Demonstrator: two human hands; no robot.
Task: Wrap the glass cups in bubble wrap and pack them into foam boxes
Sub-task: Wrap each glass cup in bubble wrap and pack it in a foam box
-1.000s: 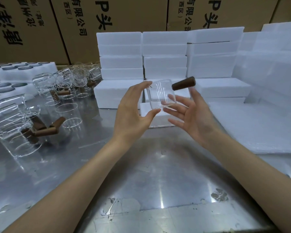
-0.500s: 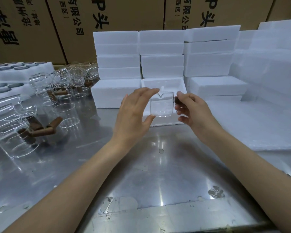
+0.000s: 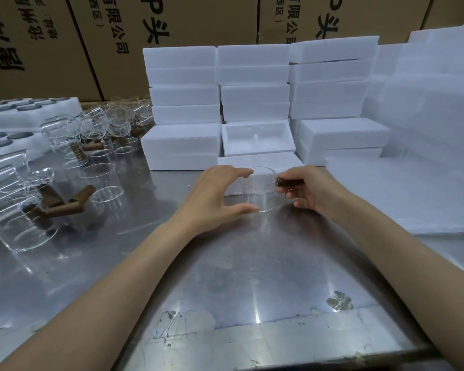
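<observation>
A clear glass cup with a brown wooden handle stands upright on the metal table, in front of a flat foam lid. My left hand curves round the cup's left side, with its index finger at the rim and its thumb near the base. My right hand pinches the brown handle on the cup's right. Behind the lid lies an open foam box. A sheet of white wrap is spread on the table to the right.
Closed foam boxes are stacked behind. Several more glass cups with brown handles stand and lie on the left of the table. White foam trays sit at the far left. Cardboard cartons form the back wall.
Both hands have brought the cup down from chest height onto the table. The handle, sticking up to the right a second ago, now lies level in my right hand.
</observation>
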